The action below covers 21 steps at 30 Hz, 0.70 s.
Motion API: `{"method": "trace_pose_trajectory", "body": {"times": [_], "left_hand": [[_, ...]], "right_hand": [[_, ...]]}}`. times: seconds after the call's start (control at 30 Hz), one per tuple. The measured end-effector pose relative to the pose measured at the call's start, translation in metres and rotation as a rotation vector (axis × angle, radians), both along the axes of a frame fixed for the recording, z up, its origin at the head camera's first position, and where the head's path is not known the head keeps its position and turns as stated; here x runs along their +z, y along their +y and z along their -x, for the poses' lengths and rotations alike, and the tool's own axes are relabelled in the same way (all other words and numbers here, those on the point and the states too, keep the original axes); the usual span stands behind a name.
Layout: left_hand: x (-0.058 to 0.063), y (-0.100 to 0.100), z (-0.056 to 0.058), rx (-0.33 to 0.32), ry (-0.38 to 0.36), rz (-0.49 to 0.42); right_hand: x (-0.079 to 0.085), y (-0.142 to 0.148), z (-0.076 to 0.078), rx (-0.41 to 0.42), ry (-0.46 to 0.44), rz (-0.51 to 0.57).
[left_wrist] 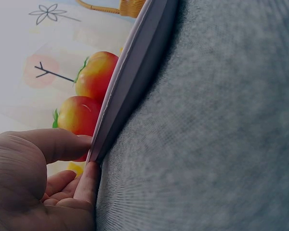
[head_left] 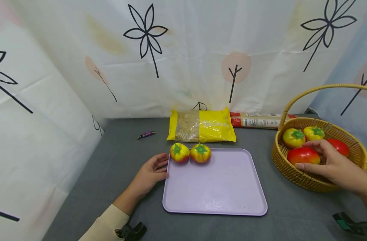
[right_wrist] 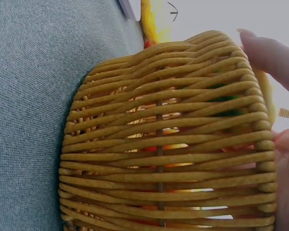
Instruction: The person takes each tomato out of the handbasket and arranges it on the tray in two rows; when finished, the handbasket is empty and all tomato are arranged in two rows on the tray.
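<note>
Sideways lies the oblong red fruit (head_left: pixel 302 156) in the right grip (head_left: pixel 332 164).

The head view looks forward and down from above; close, low wrist views share its lilac rectangular tray (head_left: pixel 216 187) beside left fingers (left_wrist: pixel 88 182) and tan wicker basket (head_left: pixel 281 162) beneath right fingers (head_left: pixel 319 144).
</note>
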<state>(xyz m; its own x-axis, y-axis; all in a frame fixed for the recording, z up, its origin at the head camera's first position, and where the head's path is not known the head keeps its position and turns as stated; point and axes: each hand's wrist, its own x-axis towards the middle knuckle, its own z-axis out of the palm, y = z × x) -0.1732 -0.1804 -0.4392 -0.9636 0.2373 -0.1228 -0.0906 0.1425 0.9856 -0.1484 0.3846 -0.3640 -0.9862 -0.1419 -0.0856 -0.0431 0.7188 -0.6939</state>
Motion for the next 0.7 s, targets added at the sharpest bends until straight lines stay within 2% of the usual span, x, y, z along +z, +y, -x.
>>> {"method": "trace_pose_trajectory", "body": {"times": [0.33,0.57,0.7], "left_hand": [[-0.002,-0.001,0.001,-0.003,0.005,-0.003],[-0.001,0.0,0.0,0.002,-0.003,-0.004],[-0.001,0.0,0.0,-0.001,0.001,-0.012]], "right_hand": [[0.001,-0.012,0.001,-0.018,0.136,0.017],[0.0,-0.021,0.004,-0.024,0.182,0.123],[0.001,-0.026,0.003,-0.016,0.194,0.137]]}}
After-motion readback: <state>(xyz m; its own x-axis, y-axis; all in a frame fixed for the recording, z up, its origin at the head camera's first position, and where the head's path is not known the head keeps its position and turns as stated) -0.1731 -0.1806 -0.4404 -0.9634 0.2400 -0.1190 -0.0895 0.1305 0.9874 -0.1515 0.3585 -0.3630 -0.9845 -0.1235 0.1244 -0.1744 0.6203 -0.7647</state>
